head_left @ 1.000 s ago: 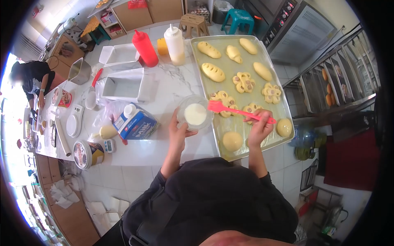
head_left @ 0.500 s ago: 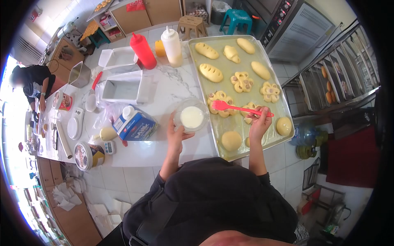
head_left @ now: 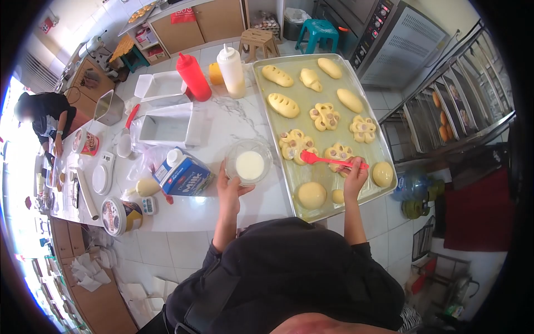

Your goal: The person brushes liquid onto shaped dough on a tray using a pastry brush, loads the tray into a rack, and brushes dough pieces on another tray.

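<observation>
My right hand (head_left: 354,176) is closed around the handle of a red pastry brush (head_left: 334,161). The brush head lies over the lower edge of a flower-shaped dough piece (head_left: 295,143) on the baking tray (head_left: 297,207). My left hand (head_left: 229,188) grips a clear glass bowl (head_left: 249,161) with milky white liquid in it, just left of the tray. Several shaped dough pieces sit on the tray, among them a round bun (head_left: 312,195), a slashed oval loaf (head_left: 283,105) and another flower (head_left: 325,116). A blue milk carton (head_left: 185,173) stands left of the bowl.
Red (head_left: 194,78) and white (head_left: 231,72) squeeze bottles stand behind the bowl. White loaf pans (head_left: 167,127), a kitchen scale (head_left: 103,173) and a tub (head_left: 119,215) are at the left. Another person (head_left: 47,117) works at the table's far left; a tray rack (head_left: 450,111) stands right.
The brush head has moved down and slightly right, from over the flower's middle to its lower edge. The bowl in my left hand has shifted a little left.
</observation>
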`<act>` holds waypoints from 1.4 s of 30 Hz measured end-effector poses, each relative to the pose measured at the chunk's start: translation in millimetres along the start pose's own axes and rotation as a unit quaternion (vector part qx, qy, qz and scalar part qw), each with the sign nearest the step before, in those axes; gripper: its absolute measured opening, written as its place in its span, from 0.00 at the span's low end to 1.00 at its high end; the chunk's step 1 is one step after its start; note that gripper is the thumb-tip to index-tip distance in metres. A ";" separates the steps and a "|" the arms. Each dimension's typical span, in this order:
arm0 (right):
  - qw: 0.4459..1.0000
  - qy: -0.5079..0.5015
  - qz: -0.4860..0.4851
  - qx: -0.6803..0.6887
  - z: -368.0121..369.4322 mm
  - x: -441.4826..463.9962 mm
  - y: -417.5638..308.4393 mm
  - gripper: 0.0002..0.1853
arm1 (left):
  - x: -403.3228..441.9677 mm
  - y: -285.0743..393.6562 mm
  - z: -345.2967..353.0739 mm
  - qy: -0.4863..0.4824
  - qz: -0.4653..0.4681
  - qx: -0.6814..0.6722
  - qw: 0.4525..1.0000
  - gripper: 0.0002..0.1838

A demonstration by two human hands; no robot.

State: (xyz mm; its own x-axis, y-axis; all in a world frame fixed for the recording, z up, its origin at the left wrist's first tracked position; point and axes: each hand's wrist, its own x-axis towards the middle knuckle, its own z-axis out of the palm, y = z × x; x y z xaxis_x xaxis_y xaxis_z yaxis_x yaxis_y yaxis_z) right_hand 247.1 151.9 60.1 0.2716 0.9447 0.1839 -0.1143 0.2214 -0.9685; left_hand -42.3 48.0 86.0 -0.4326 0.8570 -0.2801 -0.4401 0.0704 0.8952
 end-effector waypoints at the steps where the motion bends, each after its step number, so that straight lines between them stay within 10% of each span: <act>1: 1.000 0.002 -0.014 -0.007 -2.0 -0.5 -1.5 0.15 | -0.4 -0.4 0.0 0.001 -0.001 0.000 1.000 0.35; 42: 0.989 -0.150 0.009 -0.002 73.3 113.2 21.4 0.17 | -51.8 -27.4 68.4 0.100 0.092 -0.037 0.990 0.36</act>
State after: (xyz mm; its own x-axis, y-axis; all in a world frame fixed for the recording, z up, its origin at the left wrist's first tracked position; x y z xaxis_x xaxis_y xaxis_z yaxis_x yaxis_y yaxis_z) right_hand 205.4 281.3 72.5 -0.0259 0.9780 0.2070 -0.1118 0.2030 -0.9728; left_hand 46.0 36.6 99.7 -0.6552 0.7325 -0.1847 -0.3924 -0.1211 0.9118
